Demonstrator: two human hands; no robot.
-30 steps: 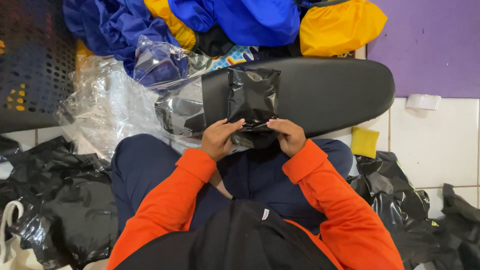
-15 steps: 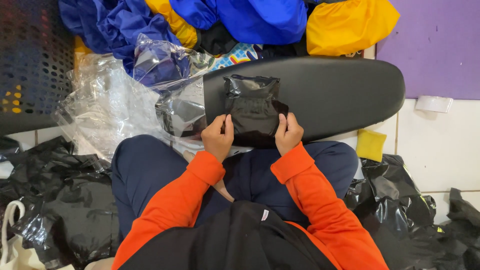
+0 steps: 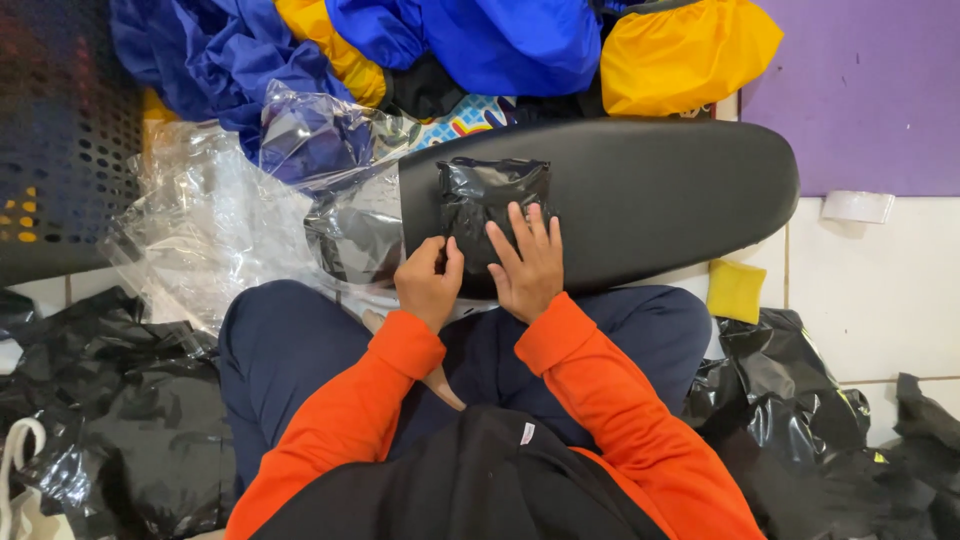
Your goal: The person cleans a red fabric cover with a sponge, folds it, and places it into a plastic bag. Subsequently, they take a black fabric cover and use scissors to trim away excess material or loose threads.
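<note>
Packing step: on the black padded board (image 3: 640, 190), the right hand (image 3: 528, 262) presses flat, fingers spread, on the black plastic packet (image 3: 490, 205); the left hand (image 3: 430, 280) pinches its near corner. Next move likely calls for firm flattening.

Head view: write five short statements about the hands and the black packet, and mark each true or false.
1. The black packet lies on the black padded board. True.
2. The right hand rests flat on the packet with fingers spread. True.
3. The left hand is lifted well clear of the packet. False: it pinches the packet's lower left edge.
4. The sleeves are green. False: they are orange.
5. A small yellow sponge lies on the tiled floor on the right-hand side of the board. True.
</note>
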